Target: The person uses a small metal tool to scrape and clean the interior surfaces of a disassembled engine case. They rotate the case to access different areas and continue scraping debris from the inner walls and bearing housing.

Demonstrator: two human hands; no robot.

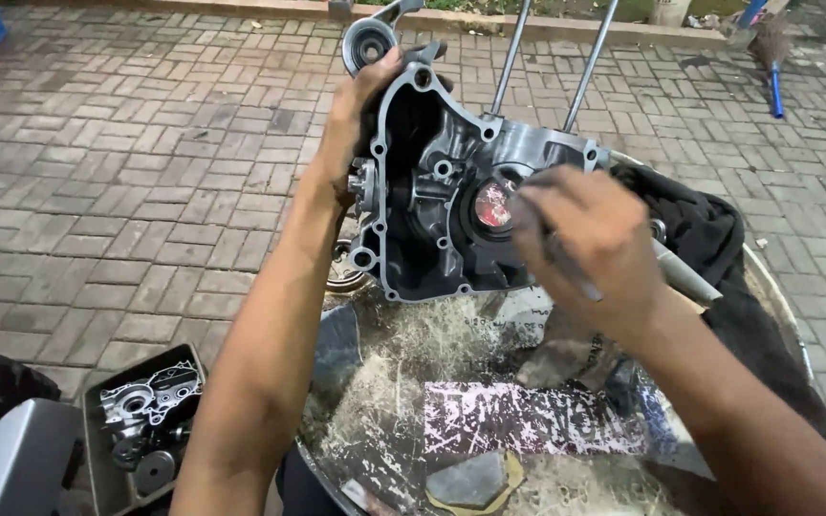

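The left hand gripped the upper edge of a dark engine crankcase propped upright on the scratched round worktop, while the blurred right hand, fingers closed around a slim metal tool, worked at its reddish centre bearing.

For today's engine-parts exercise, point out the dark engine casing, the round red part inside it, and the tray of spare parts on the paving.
engine casing (432,205), head view, inner wall of the casing.
round red part (492,204), head view, its face.
tray (97,468), head view, left wall.
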